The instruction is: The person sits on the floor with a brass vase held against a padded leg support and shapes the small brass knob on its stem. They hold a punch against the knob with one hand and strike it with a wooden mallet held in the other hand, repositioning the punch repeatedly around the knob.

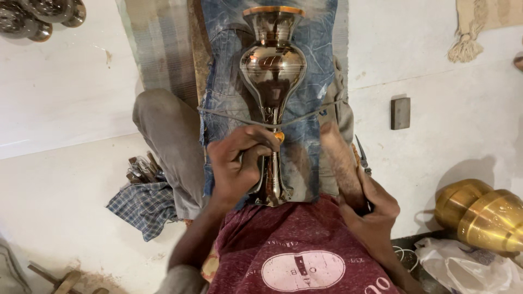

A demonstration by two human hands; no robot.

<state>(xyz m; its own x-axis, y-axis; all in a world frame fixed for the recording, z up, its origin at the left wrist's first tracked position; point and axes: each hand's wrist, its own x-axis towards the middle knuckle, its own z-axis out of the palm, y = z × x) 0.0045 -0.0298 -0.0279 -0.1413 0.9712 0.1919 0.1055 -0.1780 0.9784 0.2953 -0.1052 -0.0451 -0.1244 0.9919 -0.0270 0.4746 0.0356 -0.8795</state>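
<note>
Polished brass-and-silver baluster vase (273, 71): lying lengthwise on blue denim cloth (316, 49) over the lap, cord across its neck. Left hand (237, 163) fingers curled tight on a small orange-tipped tool at the vase's stem. Right hand (373, 209), beside the vase's foot, closed against the leg; contents unclear. Advisable: brace stem firmly, light strokes.

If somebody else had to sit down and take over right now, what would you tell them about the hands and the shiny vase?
Left hand: gripping a small orange-tipped tool against the narrow stem of the shiny metal vase.
Right hand: resting by the right leg, apparently closed around a dark tool I cannot make out.
The vase lies lengthwise on a blue cloth across the lap, mouth pointing away, with a thin cord stretched across its stem.
Pliers lie by the right leg, a grey block on the floor.
Done or left: I cannot tell how much of the stem is worked.
</note>
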